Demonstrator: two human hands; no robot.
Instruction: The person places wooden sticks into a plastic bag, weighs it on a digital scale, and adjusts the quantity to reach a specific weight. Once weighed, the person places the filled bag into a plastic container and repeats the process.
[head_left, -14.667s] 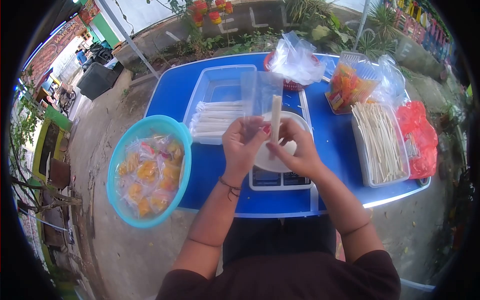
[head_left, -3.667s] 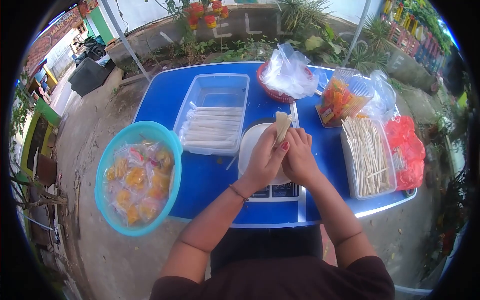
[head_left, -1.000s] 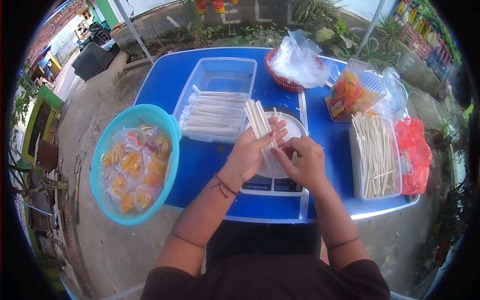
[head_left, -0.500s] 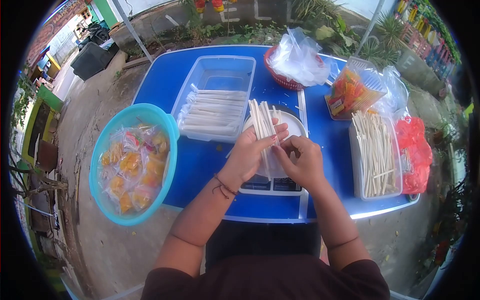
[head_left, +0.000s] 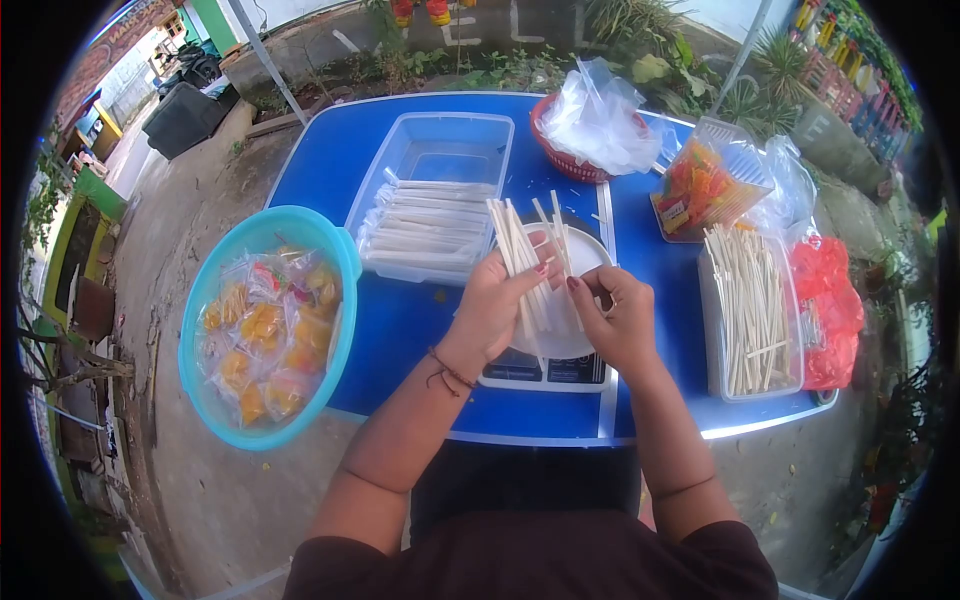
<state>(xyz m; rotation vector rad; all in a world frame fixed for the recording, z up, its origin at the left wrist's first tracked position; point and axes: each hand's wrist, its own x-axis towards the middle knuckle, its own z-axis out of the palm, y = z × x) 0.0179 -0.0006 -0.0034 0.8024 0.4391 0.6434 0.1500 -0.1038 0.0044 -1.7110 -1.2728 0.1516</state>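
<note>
On the blue surface (head_left: pixel 400 345), the turquoise basin (head_left: pixel 268 222) holds bagged yellow pieces (head_left: pixel 260 328), the long clear tray (head_left: pixel 450 145) holds wrapped sticks (head_left: pixel 425 232), and the clear box (head_left: pixel 710 345) holds loose pale sticks (head_left: pixel 748 310). A tilted clear container (head_left: pixel 740 150) has orange packets (head_left: pixel 695 185) in it, and the red basket (head_left: pixel 572 165) is heaped with clear bags (head_left: pixel 600 112). Above the white plate (head_left: pixel 597 252), the left hand (head_left: pixel 490 305) grasps a fanned stick bundle (head_left: pixel 513 245), while the right hand (head_left: pixel 622 315) pinches a few separate sticks (head_left: pixel 558 228).

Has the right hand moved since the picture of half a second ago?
Yes: judged against the pale seam of the blue table, the right hand shifted slightly right, away from the left hand.
</note>
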